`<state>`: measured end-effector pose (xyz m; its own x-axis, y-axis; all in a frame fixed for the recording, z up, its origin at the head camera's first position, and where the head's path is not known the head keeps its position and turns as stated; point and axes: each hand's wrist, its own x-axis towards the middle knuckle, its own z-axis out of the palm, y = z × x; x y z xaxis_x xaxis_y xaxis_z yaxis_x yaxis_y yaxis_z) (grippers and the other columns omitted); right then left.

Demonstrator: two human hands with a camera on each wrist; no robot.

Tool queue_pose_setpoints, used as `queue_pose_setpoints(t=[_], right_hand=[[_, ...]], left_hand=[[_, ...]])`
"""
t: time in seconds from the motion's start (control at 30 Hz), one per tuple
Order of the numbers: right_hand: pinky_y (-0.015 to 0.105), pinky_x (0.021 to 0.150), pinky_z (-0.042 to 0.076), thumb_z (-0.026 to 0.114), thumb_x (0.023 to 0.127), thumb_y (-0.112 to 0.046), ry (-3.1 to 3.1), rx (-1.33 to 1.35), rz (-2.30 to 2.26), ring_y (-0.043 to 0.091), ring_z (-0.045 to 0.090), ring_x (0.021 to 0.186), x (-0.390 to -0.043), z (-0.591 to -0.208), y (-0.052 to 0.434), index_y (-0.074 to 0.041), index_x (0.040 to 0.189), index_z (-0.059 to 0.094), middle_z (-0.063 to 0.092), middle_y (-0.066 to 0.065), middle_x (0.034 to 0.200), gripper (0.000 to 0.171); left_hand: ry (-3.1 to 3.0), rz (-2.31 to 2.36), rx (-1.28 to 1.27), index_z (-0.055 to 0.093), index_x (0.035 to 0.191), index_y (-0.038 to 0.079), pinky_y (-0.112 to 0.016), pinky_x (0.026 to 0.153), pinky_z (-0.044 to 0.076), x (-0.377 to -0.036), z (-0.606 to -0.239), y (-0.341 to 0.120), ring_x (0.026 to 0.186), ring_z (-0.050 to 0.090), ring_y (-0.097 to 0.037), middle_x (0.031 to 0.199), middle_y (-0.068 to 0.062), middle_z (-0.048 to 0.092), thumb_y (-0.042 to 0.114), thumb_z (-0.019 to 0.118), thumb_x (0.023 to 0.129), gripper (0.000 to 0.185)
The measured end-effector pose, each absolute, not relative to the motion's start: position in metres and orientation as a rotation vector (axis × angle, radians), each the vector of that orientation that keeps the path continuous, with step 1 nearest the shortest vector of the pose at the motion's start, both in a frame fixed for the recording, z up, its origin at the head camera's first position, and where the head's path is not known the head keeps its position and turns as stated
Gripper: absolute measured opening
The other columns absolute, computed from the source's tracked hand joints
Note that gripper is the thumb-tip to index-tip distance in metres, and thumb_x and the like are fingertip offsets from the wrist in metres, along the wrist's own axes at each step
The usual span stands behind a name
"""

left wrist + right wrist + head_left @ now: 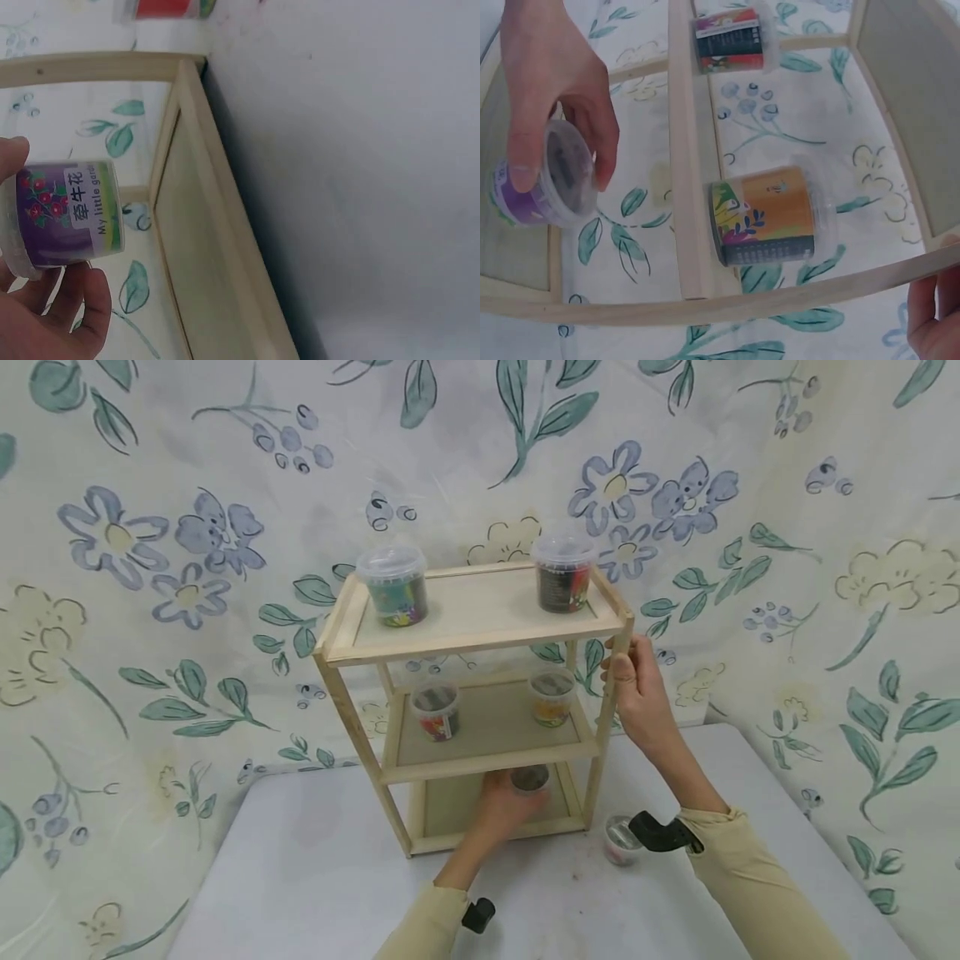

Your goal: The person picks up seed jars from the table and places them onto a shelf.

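Observation:
A three-tier wooden shelf (480,639) stands on a white table (300,860). My left hand (504,808) reaches into the bottom tier and grips a small clear tub with a purple label (530,778). The left wrist view shows that purple tub (67,214) held in the fingers (71,315) beside the bottom board (202,255). In the right wrist view the purple tub (546,176) is in the left hand (551,82). My right hand (628,675) grips the shelf's right front post, its fingertips (932,324) at the wooden rail.
Two lidded tubs (393,585) (564,572) stand on the top tier and two more (437,710) (552,696) on the middle tier. Another tub (621,841) sits on the table right of the shelf. A flowered cloth (150,568) hangs behind.

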<state>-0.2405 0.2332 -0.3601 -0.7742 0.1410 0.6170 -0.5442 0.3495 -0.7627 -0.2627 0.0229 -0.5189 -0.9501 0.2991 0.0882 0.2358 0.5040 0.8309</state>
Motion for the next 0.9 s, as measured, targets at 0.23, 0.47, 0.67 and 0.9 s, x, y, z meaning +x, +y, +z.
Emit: queue_pose_setpoints(t=[0.23, 0.47, 0.67, 0.9], right_hand=[[0.023, 0.076, 0.049, 0.04, 0.105, -0.021, -2.013, 0.387, 1.49, 0.018, 0.059, 0.085, -0.242, -0.357, 0.242, 0.008, 0.121, 0.044, 0.056, 0.017, 0.095, 0.033], [0.022, 0.073, 0.051, 0.042, 0.104, -0.014, -2.044, 0.362, 1.558, 0.013, 0.059, 0.086, -0.24, -0.353, 0.247, 0.007, 0.121, 0.046, 0.057, 0.011, 0.095, 0.027], [0.023, 0.071, 0.053, 0.044, 0.103, -0.012, -2.031, 0.371, 1.57, 0.011, 0.061, 0.084, -0.24, -0.35, 0.25, 0.008, 0.12, 0.049, 0.059, 0.012, 0.093, 0.027], [0.023, 0.071, 0.054, 0.044, 0.104, -0.014, -2.053, 0.374, 1.578, 0.012, 0.061, 0.085, -0.238, -0.35, 0.249, 0.006, 0.12, 0.05, 0.061, 0.0, 0.091, 0.027]], left_hand=[[2.593, 1.428, 0.413, 0.03, 0.152, 0.006, -0.054, 0.109, 0.036, -0.277, -0.523, 0.03, 0.139, 0.037, -0.04, 0.151, -0.021, 0.038, 0.045, 0.071, 0.086, 0.087], [2.596, 1.388, 0.455, 0.035, 0.15, 0.009, -0.054, 0.109, 0.035, -0.289, -0.532, 0.041, 0.138, 0.039, -0.039, 0.151, -0.018, 0.041, 0.046, 0.07, 0.085, 0.083], [2.572, 1.481, 0.534, 0.038, 0.147, 0.011, -0.053, 0.109, 0.036, -0.296, -0.541, 0.049, 0.137, 0.041, -0.035, 0.148, -0.015, 0.045, 0.04, 0.07, 0.086, 0.075], [2.575, 1.537, 0.55, 0.036, 0.147, 0.006, -0.053, 0.111, 0.035, -0.3, -0.557, 0.056, 0.137, 0.04, -0.038, 0.147, -0.019, 0.044, 0.029, 0.072, 0.085, 0.075]])
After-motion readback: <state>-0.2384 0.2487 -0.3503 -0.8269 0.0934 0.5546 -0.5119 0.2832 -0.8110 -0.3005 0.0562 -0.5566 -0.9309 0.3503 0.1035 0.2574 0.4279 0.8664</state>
